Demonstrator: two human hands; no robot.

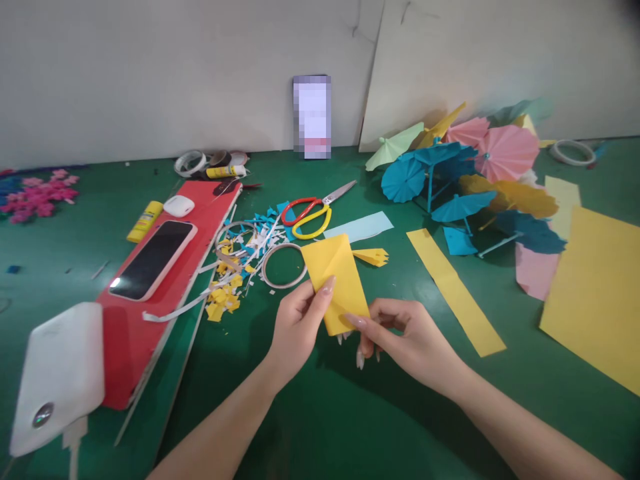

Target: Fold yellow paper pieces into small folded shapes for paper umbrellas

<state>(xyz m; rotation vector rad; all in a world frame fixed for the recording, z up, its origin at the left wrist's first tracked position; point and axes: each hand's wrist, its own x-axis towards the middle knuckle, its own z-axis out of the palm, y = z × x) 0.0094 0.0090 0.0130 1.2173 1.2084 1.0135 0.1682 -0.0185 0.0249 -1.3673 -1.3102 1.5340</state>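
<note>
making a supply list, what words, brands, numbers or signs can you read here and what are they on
None can be read for certain.
Left yellow tube: printing too blurred.
Rear yellow tube: label print too small.
Upright phone: screen pixelated, unreadable.
White power bank: any marking on its round display is unreadable.
Held yellow paper: none visible.
</note>
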